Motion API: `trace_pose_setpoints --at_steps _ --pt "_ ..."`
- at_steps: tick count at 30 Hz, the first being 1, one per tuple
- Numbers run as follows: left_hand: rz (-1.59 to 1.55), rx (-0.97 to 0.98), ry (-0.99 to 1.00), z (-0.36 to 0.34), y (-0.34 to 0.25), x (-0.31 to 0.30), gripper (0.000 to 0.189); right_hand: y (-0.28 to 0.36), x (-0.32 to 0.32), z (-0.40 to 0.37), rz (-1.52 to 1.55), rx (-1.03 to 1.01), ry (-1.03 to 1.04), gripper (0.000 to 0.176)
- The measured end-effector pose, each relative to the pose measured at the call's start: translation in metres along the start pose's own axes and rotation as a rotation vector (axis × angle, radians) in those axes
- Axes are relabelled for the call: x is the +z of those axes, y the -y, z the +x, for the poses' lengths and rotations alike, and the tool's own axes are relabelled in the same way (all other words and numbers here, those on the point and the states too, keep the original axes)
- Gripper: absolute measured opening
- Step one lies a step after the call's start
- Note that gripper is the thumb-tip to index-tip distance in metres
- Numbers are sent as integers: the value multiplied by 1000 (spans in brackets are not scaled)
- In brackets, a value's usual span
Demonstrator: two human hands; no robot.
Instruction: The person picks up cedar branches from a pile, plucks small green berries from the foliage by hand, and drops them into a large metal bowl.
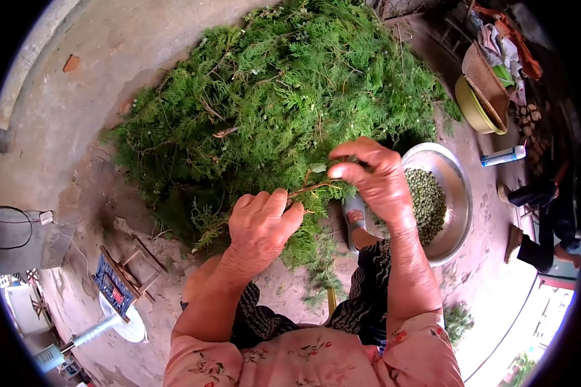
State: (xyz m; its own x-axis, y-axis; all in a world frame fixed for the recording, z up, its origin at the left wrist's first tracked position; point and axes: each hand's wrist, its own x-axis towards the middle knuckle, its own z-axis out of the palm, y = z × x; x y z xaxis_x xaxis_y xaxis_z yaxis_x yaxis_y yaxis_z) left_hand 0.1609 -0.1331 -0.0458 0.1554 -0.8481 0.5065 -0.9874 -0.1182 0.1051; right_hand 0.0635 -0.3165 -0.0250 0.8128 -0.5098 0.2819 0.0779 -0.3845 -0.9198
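Observation:
My left hand (263, 226) is closed around the brown stem of a leafy evergreen branch (313, 187), in front of the large pile of similar green branches (271, 97). Close to the stem's other end, my right hand (377, 177) is curled with thumb and fingers pinched; a dark green bit shows between them, too small to name. Beside my right forearm stands a wide metal basin (458, 219) holding many small round green cones (426, 203). Feathery leaves cover the pile, and small pale cones dot it.
At left are a small wooden stool (142, 267) and a fan on a pole (100, 332). A yellow basin (472, 109) with a woven basket (487, 84) and a spray can (503, 156) stand at right. Another person (542, 226) sits at the far right.

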Motion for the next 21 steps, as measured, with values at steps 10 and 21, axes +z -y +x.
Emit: trace_pose_setpoints --at_steps 10,21 --pt "-10 29 16 0 -3 3 17 -8 8 -5 -362 -106 134 19" --pt "-59 3 -62 -9 -1 -3 15 -13 -30 5 837 445 -346 23"
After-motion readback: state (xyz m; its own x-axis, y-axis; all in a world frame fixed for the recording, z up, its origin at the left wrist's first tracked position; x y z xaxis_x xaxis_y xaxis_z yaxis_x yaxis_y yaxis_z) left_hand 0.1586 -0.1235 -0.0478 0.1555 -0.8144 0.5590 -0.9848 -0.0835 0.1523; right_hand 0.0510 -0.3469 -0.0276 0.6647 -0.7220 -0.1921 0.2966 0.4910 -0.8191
